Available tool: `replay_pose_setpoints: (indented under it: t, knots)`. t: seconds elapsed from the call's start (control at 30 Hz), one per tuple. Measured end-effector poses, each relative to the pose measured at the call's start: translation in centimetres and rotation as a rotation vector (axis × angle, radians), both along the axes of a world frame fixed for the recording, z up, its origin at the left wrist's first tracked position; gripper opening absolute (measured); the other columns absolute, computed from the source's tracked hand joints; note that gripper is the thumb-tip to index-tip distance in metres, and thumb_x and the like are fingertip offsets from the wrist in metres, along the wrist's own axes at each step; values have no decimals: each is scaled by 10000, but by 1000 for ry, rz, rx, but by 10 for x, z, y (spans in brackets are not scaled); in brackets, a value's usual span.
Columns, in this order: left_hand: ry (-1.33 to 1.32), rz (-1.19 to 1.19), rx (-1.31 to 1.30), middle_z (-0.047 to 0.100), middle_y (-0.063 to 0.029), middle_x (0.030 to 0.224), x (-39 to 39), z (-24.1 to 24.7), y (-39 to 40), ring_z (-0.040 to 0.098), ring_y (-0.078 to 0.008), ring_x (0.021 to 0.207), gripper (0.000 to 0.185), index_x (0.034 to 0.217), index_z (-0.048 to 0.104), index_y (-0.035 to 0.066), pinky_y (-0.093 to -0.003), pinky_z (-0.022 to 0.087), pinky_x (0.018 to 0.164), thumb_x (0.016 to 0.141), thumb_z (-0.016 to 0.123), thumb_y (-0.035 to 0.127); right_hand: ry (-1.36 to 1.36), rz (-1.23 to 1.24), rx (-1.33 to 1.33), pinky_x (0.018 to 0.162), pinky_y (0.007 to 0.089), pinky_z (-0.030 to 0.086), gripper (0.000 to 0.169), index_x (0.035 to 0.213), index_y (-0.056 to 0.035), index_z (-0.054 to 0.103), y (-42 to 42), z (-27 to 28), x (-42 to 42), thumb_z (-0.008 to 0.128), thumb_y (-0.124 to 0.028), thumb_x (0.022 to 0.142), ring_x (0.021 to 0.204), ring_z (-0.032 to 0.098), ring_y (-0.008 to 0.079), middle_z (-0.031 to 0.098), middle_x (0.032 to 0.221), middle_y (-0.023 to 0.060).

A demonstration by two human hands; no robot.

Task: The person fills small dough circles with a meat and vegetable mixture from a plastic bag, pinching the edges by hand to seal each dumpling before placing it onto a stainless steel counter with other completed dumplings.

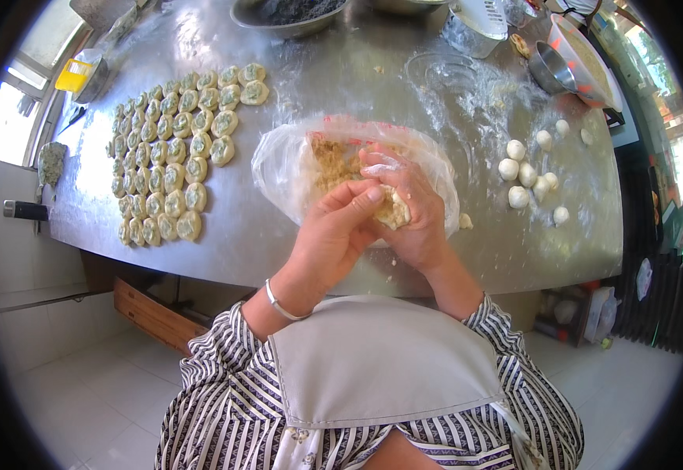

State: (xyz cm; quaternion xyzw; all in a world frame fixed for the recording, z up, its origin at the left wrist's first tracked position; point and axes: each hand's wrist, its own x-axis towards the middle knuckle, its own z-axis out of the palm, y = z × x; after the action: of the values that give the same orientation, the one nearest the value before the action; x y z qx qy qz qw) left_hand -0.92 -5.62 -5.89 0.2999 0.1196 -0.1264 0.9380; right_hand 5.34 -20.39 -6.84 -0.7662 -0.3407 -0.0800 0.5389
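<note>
A piece of white dough [399,211] with crumbly yellowish filling in its hollow sits between my hands. My right hand [415,202] cups it from the right and below, fingers floury. The thumb of my left hand [341,217] presses at its near-left rim, the other fingers curled beside it. Behind and beneath both hands lies an opened clear plastic bag [285,164] with red print, holding a crumbly tan filling [329,158]. Several small white dough balls [517,197] lie loosely grouped to the right on the floury metal table [341,70].
Rows of round filled dough pieces with greenish tops [174,150] cover the table's left side. A wide metal bowl of dark contents [288,14] stands at the back. Towards the back right are a metal bowl [553,67], an orange-patterned basin [588,61] and a white plastic container [473,29].
</note>
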Motion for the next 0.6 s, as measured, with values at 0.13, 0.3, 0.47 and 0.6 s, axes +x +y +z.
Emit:
replay_pose_setpoints:
  t: [0.13, 0.3, 0.47, 0.6]
  knots:
    - [21, 16, 144, 681, -27, 1081, -1, -6, -4, 667, -126, 972, 116, 1142, 645, 76, -293, 573, 791, 1030, 625, 95, -127, -29, -60, 1102, 456, 458, 372, 1164, -120, 729, -2, -6, -1, 785, -123, 796, 1341, 568, 344, 678, 1335, 104]
    - [64, 65, 145, 668, -25, 1094, 1, -3, -13, 670, -119, 955, 137, 1187, 596, 87, -298, 575, 809, 1058, 564, 119, -28, -24, -36, 1085, 440, 469, 274, 1083, -102, 711, -2, -4, -1, 787, -130, 821, 1290, 604, 335, 697, 1306, 96]
    - [2, 16, -56, 678, -54, 1172, -2, -8, -7, 663, -149, 1081, 238, 1271, 589, 47, -322, 545, 951, 1051, 600, 137, 103, -38, 21, 990, 414, 529, 235, 999, -77, 658, 1, -5, -2, 815, -158, 845, 1176, 673, 332, 724, 1226, 134]
    - [-91, -21, 81, 668, -36, 1185, -4, -17, -8, 635, -128, 1115, 347, 1312, 576, 4, -316, 516, 990, 1002, 689, 109, 207, -81, 73, 873, 390, 572, 245, 969, -66, 638, 8, -9, -6, 830, -171, 859, 1057, 719, 305, 735, 1139, 158]
